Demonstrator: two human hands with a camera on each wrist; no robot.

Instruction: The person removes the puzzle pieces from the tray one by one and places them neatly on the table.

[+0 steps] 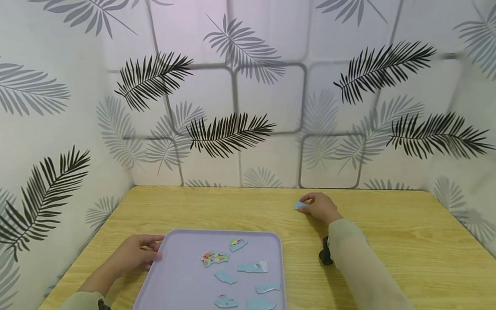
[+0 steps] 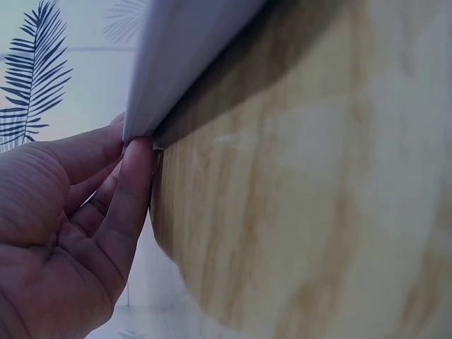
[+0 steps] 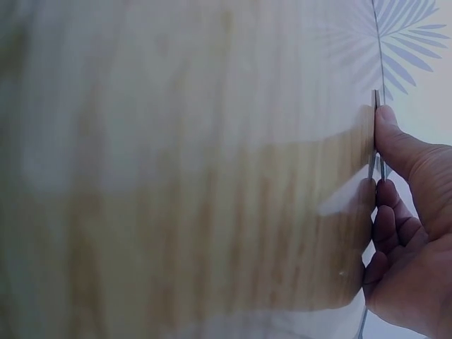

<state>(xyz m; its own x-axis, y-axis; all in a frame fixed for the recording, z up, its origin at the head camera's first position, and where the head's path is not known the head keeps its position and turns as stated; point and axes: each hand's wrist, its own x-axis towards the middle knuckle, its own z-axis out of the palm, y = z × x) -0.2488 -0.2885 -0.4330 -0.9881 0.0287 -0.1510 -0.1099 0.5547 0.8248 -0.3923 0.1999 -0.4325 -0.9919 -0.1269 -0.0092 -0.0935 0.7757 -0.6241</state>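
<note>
At the far side of the table, my right hand point(image 1: 320, 208) pinches a small light blue puzzle piece point(image 1: 299, 204) between thumb and fingers. The right wrist view shows that piece point(image 3: 376, 106) edge-on as a thin sliver by the thumb, close to the tabletop. My left hand point(image 1: 133, 253) grips the left rim of a lavender tray point(image 1: 172, 283), its fingertips at the edge. In the left wrist view, thumb and finger meet at the tray's rim point(image 2: 152, 92). Several irregular pieces lie apart in the tray, among them a multicoloured one point(image 1: 214, 258) and a plain blue one point(image 1: 260, 306).
The wooden table point(image 1: 396, 240) backs onto a wall point(image 1: 264, 161) printed with leaves and rounded squares. Side panels with the same leaf pattern stand to the left and right. Dark straps circle both wrists.
</note>
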